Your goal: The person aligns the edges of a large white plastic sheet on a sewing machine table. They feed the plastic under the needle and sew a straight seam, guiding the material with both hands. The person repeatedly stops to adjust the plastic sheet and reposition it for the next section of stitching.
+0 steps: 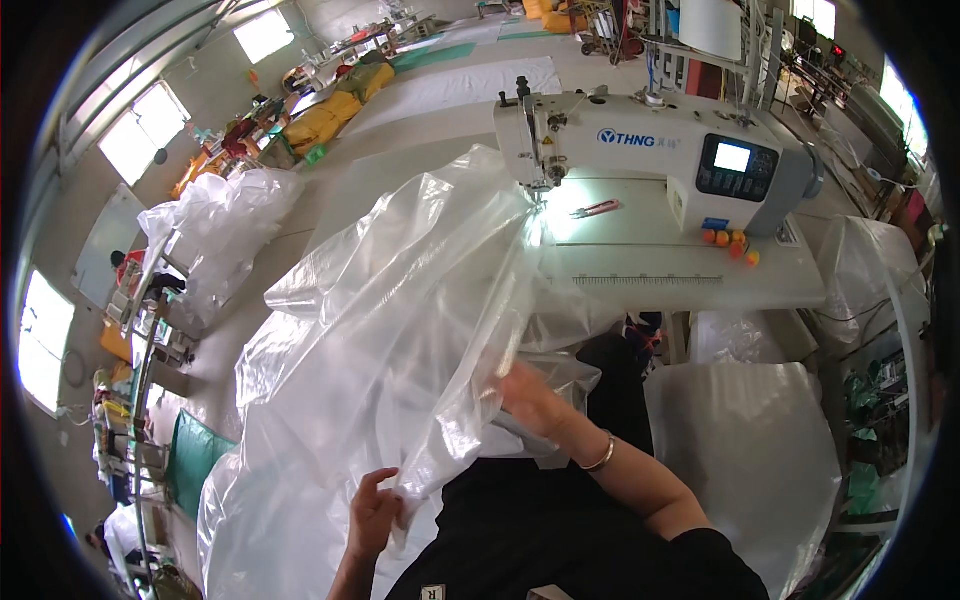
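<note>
A big sheet of clear plastic film [400,300] lies bunched over my lap and runs up to the needle of a white sewing machine [640,150]. My left hand [375,515] pinches a lower fold of the film near my knee. My right hand [530,400], with a gold bangle at the wrist, grips the film's edge higher up, just below the front edge of the white sewing table [680,275].
Small scissors with red handles [598,209] and several orange balls [730,243] lie on the sewing table. More clear plastic is piled at the left [215,215] and at the right [760,430]. Yellow bundles [325,118] lie on a far table.
</note>
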